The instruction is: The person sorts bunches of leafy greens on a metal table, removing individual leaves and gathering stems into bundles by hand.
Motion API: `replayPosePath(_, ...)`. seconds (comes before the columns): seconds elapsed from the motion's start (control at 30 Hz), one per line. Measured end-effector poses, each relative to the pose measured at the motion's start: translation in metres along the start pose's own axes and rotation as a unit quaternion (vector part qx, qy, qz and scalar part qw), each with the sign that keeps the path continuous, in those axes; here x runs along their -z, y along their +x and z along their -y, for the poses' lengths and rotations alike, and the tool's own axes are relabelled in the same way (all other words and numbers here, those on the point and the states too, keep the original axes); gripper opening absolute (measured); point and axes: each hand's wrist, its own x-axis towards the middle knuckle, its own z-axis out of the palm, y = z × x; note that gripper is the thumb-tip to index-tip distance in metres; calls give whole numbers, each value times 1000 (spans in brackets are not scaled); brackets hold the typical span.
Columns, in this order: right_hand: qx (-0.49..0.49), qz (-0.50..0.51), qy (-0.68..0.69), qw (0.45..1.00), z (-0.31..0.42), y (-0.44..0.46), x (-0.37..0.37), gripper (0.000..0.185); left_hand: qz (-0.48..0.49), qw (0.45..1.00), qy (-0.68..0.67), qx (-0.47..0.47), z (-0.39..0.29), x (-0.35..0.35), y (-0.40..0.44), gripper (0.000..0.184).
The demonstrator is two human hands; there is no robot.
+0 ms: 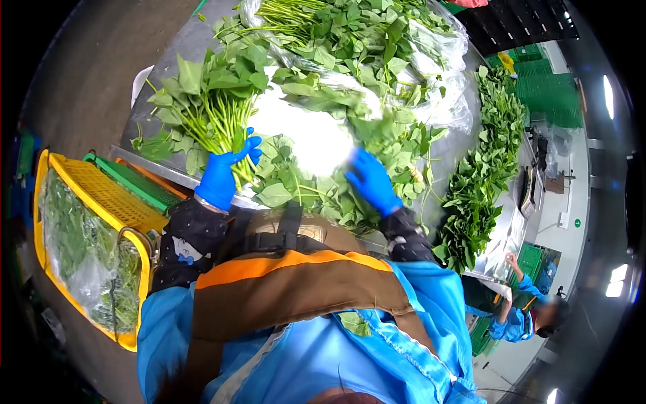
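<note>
A bunch of leafy green stems (219, 121) stands in the grip of my left hand (225, 172), gloved in blue, its fingers closed round the lower stems. The leaves fan out above and to the left. My right hand (373, 180), in a matching blue glove, is over loose leafy greens (397, 145) on the table's near side. Its fingertips are smeared by motion and glare, so what they hold, if anything, is unclear. A bright white patch (309, 138) lies between both hands, with leaves around it.
A large heap of greens (350, 34) on clear plastic (444, 101) covers the far metal table (437, 172). Another long row of greens (481, 168) runs along the right. A yellow crate (145, 269) holding bagged greens stands at left. A co-worker (518, 316) is at lower right.
</note>
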Motion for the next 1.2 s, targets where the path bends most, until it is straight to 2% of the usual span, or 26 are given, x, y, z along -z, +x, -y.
replayPosePath(0.07,-2,56,13,998,-5,-36,20,42,2,999,-29,38,11,15,-1,38)
replayPosePath(0.13,-45,133,89,986,-18,-67,38,40,-13,998,-51,19,20,10,-3,37)
replayPosePath(0.2,-141,213,229,939,-34,-76,56,36,-11,998,-55,20,27,4,-3,37)
replayPosePath(0.23,-124,200,110,966,-23,-63,74,30,-3,998,-47,31,27,0,-2,38)
replayPosePath(0.27,-60,112,56,990,-27,-58,70,23,6,998,-37,40,27,-4,-1,39)
replayPosePath(0.33,-273,55,161,947,-1,-31,73,17,16,999,-18,46,25,-11,1,36)
replayPosePath(0.37,-330,35,157,930,4,-19,67,29,25,999,-18,45,24,-13,1,36)
replayPosePath(0.43,-343,97,-35,934,-1,5,49,35,20,999,-25,38,25,-16,0,35)
replayPosePath(0.47,-343,128,-131,921,-5,13,38,38,32,999,-21,31,27,-15,-1,36)
replayPosePath(0.57,-314,84,-150,934,-22,24,-3,43,44,999,13,14,27,-17,-6,41)
replayPosePath(0.67,-354,68,13,933,-27,32,-1,42,13,998,-12,56,23,-21,-12,44)
replayPosePath(0.7,-363,29,220,905,-31,32,8,38,26,999,34,7,17,-24,-12,45)
replayPosePath(0.73,-364,-22,394,844,1,39,40,31,29,999,14,6,14,-24,-11,45)
replayPosePath(0.8,-257,-55,438,860,23,46,64,26,-3,1000,0,27,3,-32,-11,44)
replayPosePath(0.83,-250,-31,432,866,33,56,66,24,15,999,-30,40,3,-32,-7,39)
replayPosePath(0.87,-204,-28,425,881,15,60,44,23,-3,999,1,38,0,-39,-6,36)
replayPosePath(0.93,-162,-7,475,865,44,69,56,23,14,999,-37,29,-3,-45,-2,32)
replayPosePath(1.0,-164,20,457,874,59,73,59,23,-2,996,-78,53,-4,-48,-8,27)
replayPosePath(1.03,-164,30,451,877,61,75,57,23,-6,998,-54,39,-1,-48,-9,30)
replayPosePath(1.17,-147,36,463,873,64,85,51,23,-45,997,40,-44,-5,-45,-9,31)
replayPosePath(1.2,-144,34,472,869,65,83,48,23,-55,994,19,-90,-3,-45,-9,30)
